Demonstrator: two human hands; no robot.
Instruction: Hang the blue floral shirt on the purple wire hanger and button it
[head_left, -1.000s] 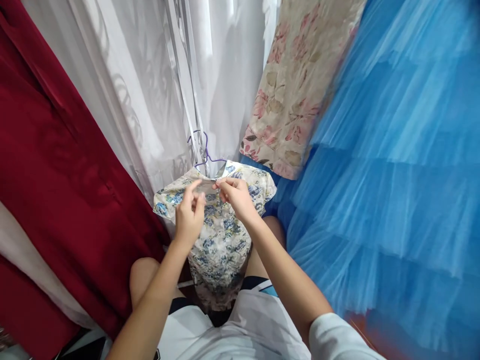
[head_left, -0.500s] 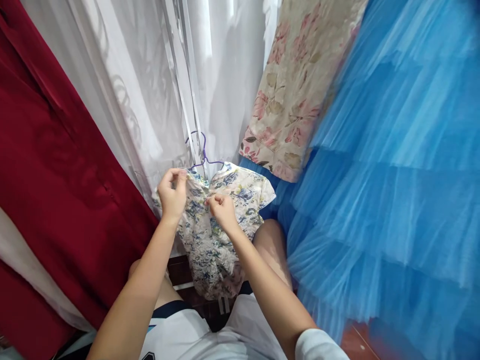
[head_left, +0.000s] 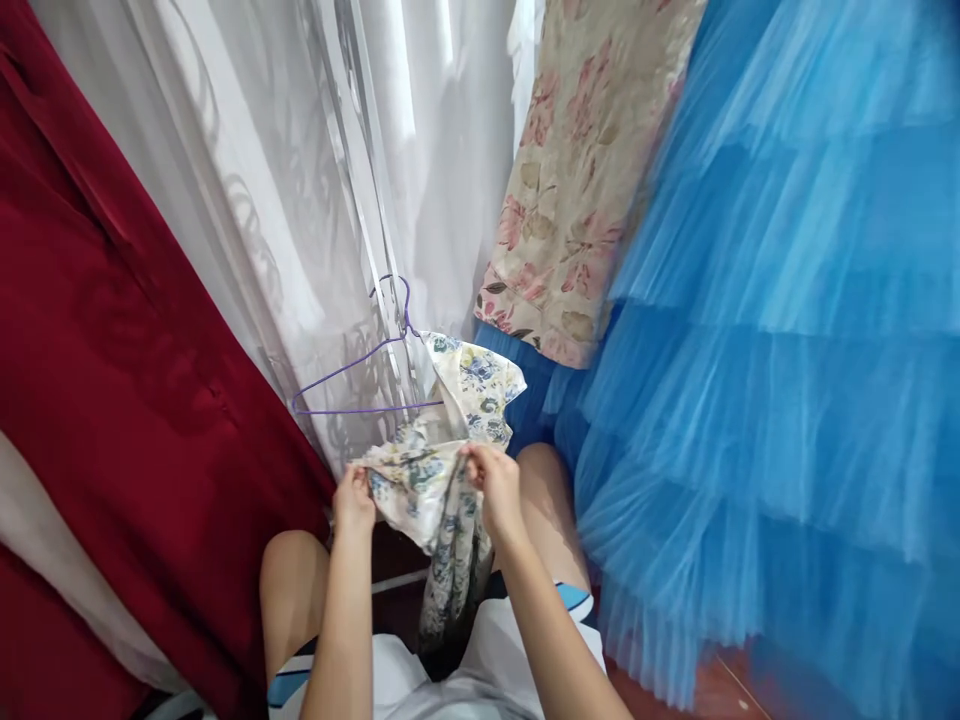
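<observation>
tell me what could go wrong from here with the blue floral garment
One side of the purple hanger is bare, so the blue floral garment could slip off the other. It is also stretched between the left hand and the right hand, so pulling harder might strain it.

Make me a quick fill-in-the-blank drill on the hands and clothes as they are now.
1. Of the left hand and the right hand, ____ hold the garment.
2. The colour of the hanger is ____.
3. The hanger's bare arm is on the person's ____ side.
4. The tiered skirt at the right is ____ in colour.

Missing words: both; purple; left; blue.
</observation>
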